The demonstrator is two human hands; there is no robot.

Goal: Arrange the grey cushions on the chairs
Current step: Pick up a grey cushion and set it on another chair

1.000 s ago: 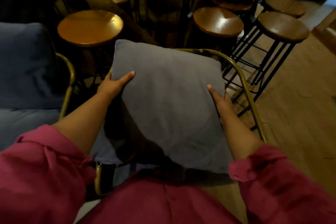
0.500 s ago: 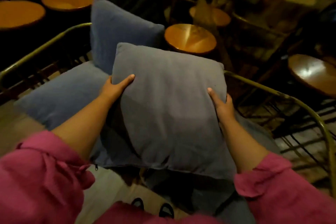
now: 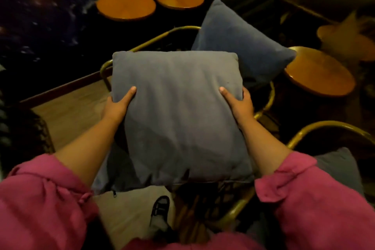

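A dim room is seen, with a pale wooden floor (image 3: 77,111) at left and round wooden stools (image 3: 125,6) set among the seating; the far background is dark and blurred and cannot be made out. A grey cushion (image 3: 180,115) is held flat above a brass-framed chair (image 3: 142,44), whose seat is largely hidden beneath it. The left hand (image 3: 116,105) is clamped on the cushion's left edge, thumb on top; the right hand (image 3: 240,105) grips the right edge likewise, the other digits concealed underneath. A second cushion (image 3: 239,44) is propped upright against the chair back. Another chair frame (image 3: 328,126) is cut off at right, a cushion (image 3: 343,168) partly visible in it. Pink sleeves (image 3: 40,205) and a sandalled foot (image 3: 160,209) are noted below.
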